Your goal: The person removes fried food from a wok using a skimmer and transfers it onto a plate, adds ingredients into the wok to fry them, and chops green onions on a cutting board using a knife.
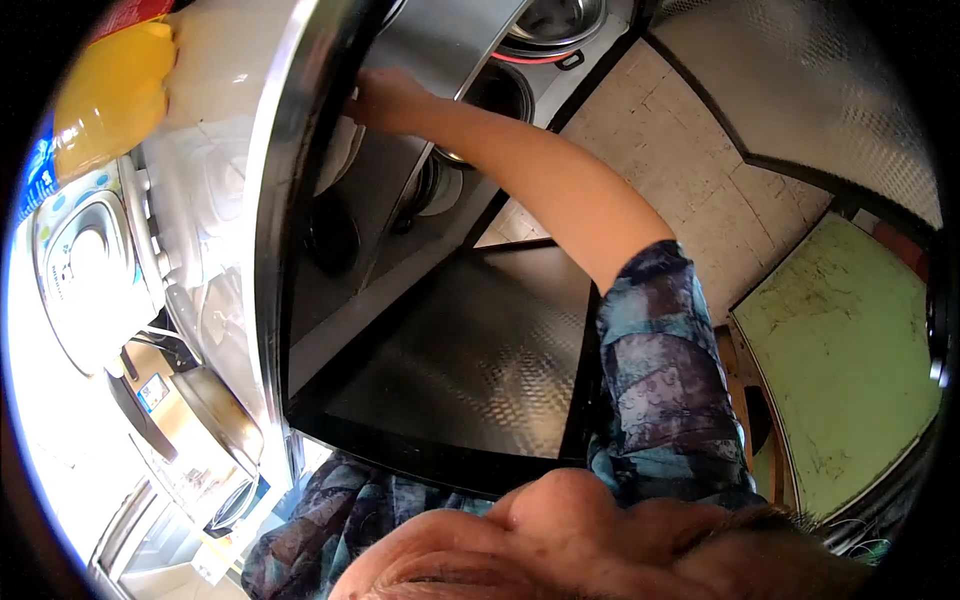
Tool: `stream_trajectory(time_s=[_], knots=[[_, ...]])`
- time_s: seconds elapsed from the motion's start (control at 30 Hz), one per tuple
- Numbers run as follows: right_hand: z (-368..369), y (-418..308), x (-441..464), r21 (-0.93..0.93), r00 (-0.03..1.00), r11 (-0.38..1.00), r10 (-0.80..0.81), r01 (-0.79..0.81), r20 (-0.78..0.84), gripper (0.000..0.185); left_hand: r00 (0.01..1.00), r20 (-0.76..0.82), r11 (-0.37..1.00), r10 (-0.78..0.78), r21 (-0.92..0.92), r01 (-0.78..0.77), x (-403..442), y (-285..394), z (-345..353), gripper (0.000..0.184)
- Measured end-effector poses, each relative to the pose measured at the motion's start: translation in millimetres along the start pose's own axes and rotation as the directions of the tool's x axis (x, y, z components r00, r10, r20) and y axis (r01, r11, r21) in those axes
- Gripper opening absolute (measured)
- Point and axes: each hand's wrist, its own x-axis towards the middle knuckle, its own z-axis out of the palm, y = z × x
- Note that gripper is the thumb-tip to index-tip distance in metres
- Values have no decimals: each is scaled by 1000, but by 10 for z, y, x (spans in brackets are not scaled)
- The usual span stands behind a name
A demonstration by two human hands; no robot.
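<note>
Fingers partly hidden, grip unclear

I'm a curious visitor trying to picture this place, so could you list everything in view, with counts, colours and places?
Bag: one, yellow, upper left
Worktop: one, pale, left
Pot: one, metallic, lower left
Cookware: several, silver and dark, inside cupboard, top centre
Dish: at least one, whitish, below the hand
Textured panes: at least two, dark-framed, centre and upper right
Floor: one, beige tiles, right of centre
Panel: one, green, right
Smaller items: uncountable, mixed, left, too glary
Sleeve: one, patterned blue-purple, right of centre
Right hand: one, bare, in cupboard, fingers partly hidden
</note>
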Motion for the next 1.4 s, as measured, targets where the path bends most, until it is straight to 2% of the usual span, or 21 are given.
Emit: stream_trajectory(time_s=[0.03,0.13,0.4,0.53,0.6,0.67,0.7,0.73,0.77,0.83,0.9,0.97,1.03,1.07,1.1,1.13,1.17,1.23,1.27,1.33,1.4], knots=[[248,80,172,-81,999,997,-23,19,-48,46,1000,7,1000,-3,5,3,9,15,1,31],[-50,-247,65,74,986,984,164,-162,-22,48,1000,11,999,-27,34,27,27,50,6,31],[-141,-403,-39,153,969,957,245,-247,34,43,995,38,984,-93,156,86,201,142,184,31],[-327,-450,-203,258,944,909,301,-328,138,41,981,96,959,-166,247,138,267,166,361,32],[-535,-446,-406,347,908,842,347,-412,236,40,969,120,939,-217,296,174,317,211,343,32],[-859,-377,-741,432,839,722,428,-541,335,39,979,54,954,-196,242,178,403,235,307,32],[-1048,-315,-957,468,803,653,477,-595,357,38,988,-52,979,-142,143,148,421,249,282,27],[-1260,-292,-1199,488,755,577,536,-654,378,38,984,-32,982,-177,56,179,417,350,184,26],[-1391,-105,-1484,603,822,579,508,-548,259,35,985,-26,985,-172,28,172,388,458,108,26],[-1743,7,-2103,599,831,650,553,-468,49,35,992,-31,992,-123,-16,122,321,679,15,23],[-2054,57,-2661,584,766,663,634,-468,-107,36,997,-66,998,-36,-50,33,252,917,-22,20],[-2363,-20,-3131,529,693,678,688,-510,-214,38,968,-220,957,119,-235,-171,390,1306,-326,17],[-2577,-291,-3507,585,628,629,739,-512,-245,39,913,-349,847,211,-400,-349,617,1830,-859,15],[-2669,-430,-3659,614,596,605,760,-507,-258,39,870,-417,827,263,-367,-426,751,2189,-1259,16],[-2769,-537,-3797,612,604,617,750,-494,-269,40,843,-479,782,246,-416,-465,915,2448,-1502,25],[-2880,-676,-3870,612,608,629,741,-479,-286,39,770,-562,797,302,-295,-528,1123,2638,-1721,29],[-2989,-827,-3936,612,611,641,731,-464,-303,37,702,-584,755,408,-216,-619,1339,2877,-1951,27],[-3142,-926,-4068,578,603,683,707,-446,-370,33,659,-413,769,629,203,-607,1741,3089,-2181,19],[-3211,-1017,-4066,563,582,705,695,-432,-423,30,641,-329,717,693,403,-568,1937,3190,-2224,16],[-3355,-1044,-4083,616,553,704,689,-355,-469,34,578,-421,715,699,439,-544,2116,3338,-2233,17],[-3585,-927,-4094,565,516,730,678,-385,-524,39,563,-483,738,671,359,-571,2294,3562,-2298,24]])
